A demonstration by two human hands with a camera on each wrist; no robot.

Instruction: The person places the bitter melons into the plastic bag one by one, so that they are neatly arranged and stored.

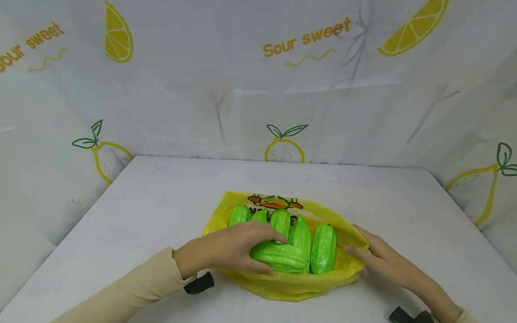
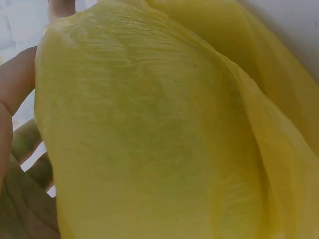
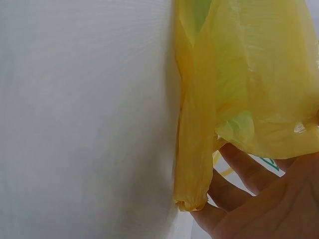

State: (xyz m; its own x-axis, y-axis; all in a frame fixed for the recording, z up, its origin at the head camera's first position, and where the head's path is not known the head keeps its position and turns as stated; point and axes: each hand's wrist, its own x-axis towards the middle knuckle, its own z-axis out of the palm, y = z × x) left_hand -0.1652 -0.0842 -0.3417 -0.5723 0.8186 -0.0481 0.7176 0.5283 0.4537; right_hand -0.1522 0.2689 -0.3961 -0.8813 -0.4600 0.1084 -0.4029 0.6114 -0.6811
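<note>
A yellow plastic bag [image 1: 291,287] lies on the white table with its mouth spread wide. Inside it are several bright green, ridged gourds that look like bitter melons. My left hand [image 1: 236,246] reaches in from the left and grips one green gourd [image 1: 280,256] lying crosswise, fingers above and thumb below. Others, such as the rightmost green gourd [image 1: 323,249], stand behind and beside it. My right hand [image 1: 383,260] holds the bag's right edge, thumb inside and fingers outside. In the left wrist view, yellow plastic [image 2: 139,124] covers most of the picture and hides the gourds.
The white tabletop [image 1: 161,197] stretches around the bag on all sides. Behind it hangs a white cloth [image 1: 181,112] printed with lemons and lettering. Dark wrist devices show at the left wrist [image 1: 199,283] and the right wrist [image 1: 409,315].
</note>
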